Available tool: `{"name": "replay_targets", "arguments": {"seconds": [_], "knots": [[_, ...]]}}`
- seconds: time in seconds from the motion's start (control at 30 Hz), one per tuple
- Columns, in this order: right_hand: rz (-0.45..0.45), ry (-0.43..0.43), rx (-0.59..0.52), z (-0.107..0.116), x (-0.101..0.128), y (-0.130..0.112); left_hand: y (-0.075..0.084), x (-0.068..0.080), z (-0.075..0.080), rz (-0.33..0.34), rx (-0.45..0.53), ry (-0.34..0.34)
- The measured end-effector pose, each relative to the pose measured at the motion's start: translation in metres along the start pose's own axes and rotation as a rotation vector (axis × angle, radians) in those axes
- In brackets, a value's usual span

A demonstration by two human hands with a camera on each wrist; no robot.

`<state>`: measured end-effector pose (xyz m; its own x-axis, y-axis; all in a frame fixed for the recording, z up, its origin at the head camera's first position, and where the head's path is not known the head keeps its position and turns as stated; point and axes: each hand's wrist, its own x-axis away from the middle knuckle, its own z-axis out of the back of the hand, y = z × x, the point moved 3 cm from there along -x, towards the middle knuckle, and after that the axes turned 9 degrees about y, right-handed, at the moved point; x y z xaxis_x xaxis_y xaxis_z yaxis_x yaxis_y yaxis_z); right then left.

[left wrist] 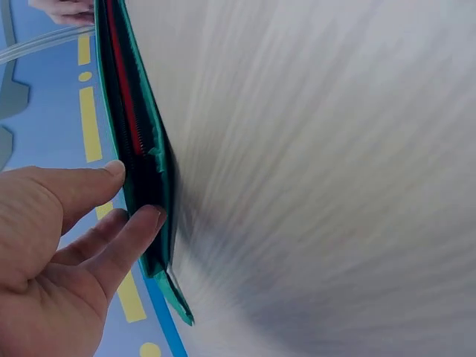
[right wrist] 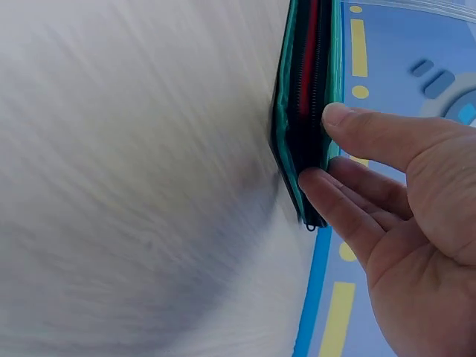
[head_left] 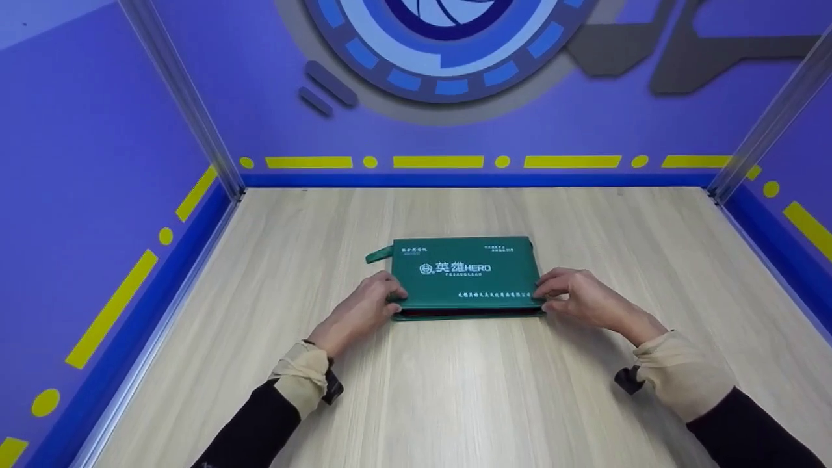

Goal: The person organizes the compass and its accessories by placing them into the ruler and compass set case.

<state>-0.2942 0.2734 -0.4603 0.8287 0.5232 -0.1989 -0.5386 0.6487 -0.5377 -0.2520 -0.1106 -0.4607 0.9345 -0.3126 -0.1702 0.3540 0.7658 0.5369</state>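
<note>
Wooden tabletop point(head_left: 455, 390) carries my green zip pouch point(head_left: 465, 276); left hand point(head_left: 364, 309) and right hand point(head_left: 575, 296) pinch its ends, wrist views alone reveal the red-lined zipper point(right wrist: 311, 67).

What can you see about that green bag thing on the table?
The green pouch is flat and rectangular, of shiny fabric, with white lettering including "HERO". A small strap sticks out at its far left corner. Its near edge shows a zipper with red inside. It lies flat on the wooden table. The left hand and right hand pinch its near corners.
</note>
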Motion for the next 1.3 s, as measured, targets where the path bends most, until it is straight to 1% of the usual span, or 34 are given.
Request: {"name": "replay_targets", "arguments": {"seconds": [0.1,0.3,0.4,0.5,0.57,0.63,0.7,0.73,0.83,0.93,1.0,1.07,1.13,1.2,1.3], "knots": [[0.02,-0.013,0.02,0.0,0.0,-0.002,0.001,0.0,-0.002,0.018,-0.015,0.004],[0.034,-0.036,0.074,-0.001,-0.003,-0.009,0.004,-0.001,-0.007,0.102,-0.033,0.021],[0.047,-0.031,0.092,-0.002,-0.004,-0.011,0.006,-0.001,-0.01,0.129,-0.034,0.032],[0.068,-0.02,0.112,-0.003,-0.004,-0.014,0.009,-0.001,-0.012,0.112,-0.061,0.047],[0.075,-0.021,0.126,-0.004,-0.004,-0.014,0.012,-0.001,-0.014,0.072,-0.101,0.058],[0.074,-0.029,0.132,-0.005,-0.005,-0.015,0.015,-0.001,-0.015,0.018,-0.139,0.078],[0.059,-0.041,0.129,-0.005,-0.005,-0.015,0.017,0.0,-0.015,-0.02,-0.164,0.09],[0.043,-0.049,0.123,-0.005,-0.006,-0.015,0.018,0.0,-0.015,-0.029,-0.173,0.091],[-0.003,-0.062,0.099,-0.004,-0.007,-0.013,0.02,0.0,-0.016,-0.012,-0.171,0.067],[-0.044,-0.037,0.084,-0.005,-0.009,-0.011,0.022,-0.001,-0.018,0.048,-0.175,0.034],[-0.042,-0.005,0.073,-0.005,-0.011,-0.011,0.024,-0.002,-0.021,0.066,-0.193,0.032],[-0.039,0.018,0.06,-0.005,-0.013,-0.012,0.028,-0.003,-0.024,0.074,-0.234,0.038],[-0.043,0.022,0.043,-0.002,-0.016,-0.012,0.032,-0.004,-0.027,0.051,-0.289,0.046],[-0.069,0.009,0.024,0.002,-0.019,-0.01,0.035,-0.005,-0.028,0.015,-0.35,0.055],[-0.141,-0.022,0.006,0.009,-0.026,-0.004,0.038,-0.007,-0.03,-0.019,-0.391,0.06]]}}
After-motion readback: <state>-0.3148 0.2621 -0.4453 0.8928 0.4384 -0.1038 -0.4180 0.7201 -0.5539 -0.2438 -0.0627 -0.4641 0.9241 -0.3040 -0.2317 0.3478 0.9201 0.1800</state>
